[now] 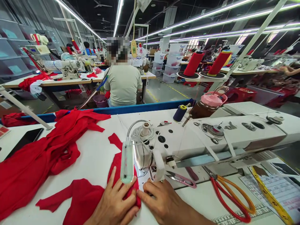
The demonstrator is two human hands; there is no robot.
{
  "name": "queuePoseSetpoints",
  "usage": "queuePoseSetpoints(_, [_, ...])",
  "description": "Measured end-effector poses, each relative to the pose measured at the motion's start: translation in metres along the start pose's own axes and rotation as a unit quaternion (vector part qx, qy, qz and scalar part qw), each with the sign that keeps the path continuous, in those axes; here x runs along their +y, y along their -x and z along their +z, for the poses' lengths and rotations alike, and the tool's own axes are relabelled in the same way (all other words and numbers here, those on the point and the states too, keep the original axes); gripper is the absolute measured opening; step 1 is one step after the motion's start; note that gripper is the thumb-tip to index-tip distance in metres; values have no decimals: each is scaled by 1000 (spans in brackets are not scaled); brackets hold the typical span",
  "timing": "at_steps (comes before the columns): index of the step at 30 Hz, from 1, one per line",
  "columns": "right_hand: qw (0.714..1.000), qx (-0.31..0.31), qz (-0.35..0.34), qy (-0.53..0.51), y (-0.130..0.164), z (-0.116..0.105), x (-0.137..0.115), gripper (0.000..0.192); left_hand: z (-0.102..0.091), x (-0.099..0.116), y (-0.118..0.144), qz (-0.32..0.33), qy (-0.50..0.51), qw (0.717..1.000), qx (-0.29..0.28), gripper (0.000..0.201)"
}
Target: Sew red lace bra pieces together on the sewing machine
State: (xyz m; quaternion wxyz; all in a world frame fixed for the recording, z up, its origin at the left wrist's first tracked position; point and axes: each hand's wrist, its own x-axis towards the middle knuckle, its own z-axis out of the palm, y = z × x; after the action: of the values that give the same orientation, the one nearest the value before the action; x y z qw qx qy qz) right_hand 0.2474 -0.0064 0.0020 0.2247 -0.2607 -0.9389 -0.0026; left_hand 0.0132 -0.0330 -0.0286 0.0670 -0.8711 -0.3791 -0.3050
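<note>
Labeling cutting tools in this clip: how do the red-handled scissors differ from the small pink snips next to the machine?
The red-handled scissors are far larger, with big loop handles in red and orange; the pink snips are small, with no finger loops. The scissors lie further right on the table, the snips nearer the right hand. Both lie flat, untouched, by the sewing machine.

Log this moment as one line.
left hand: flat on red fabric | right hand: beside it at sewing machine | scissors: idle

White desk [93, 156] here: red fabric [35, 162] heaped at left, a sewing machine [211, 137], red-handled scissors [229, 197], a dark phone [25, 139] at the edge.
</note>
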Motion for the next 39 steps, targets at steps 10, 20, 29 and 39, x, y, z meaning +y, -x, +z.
queuePoseSetpoints(10, [997,40,41,58,-1,12,14,44,-8,-3,-31,-56,29,995,-76,13])
queuePoseSetpoints(20, [995,24,52,76,0,13,14,49,-2,-4,-27,-81,53,990,-105,21])
queuePoseSetpoints(29, [988,27,90,124,-7,6,12,44,2,-7,-27,-122,41,984,-121,25])
queuePoseSetpoints(39, [986,23,108,128,-5,11,11,48,7,-9,-20,-117,21,987,-109,27])
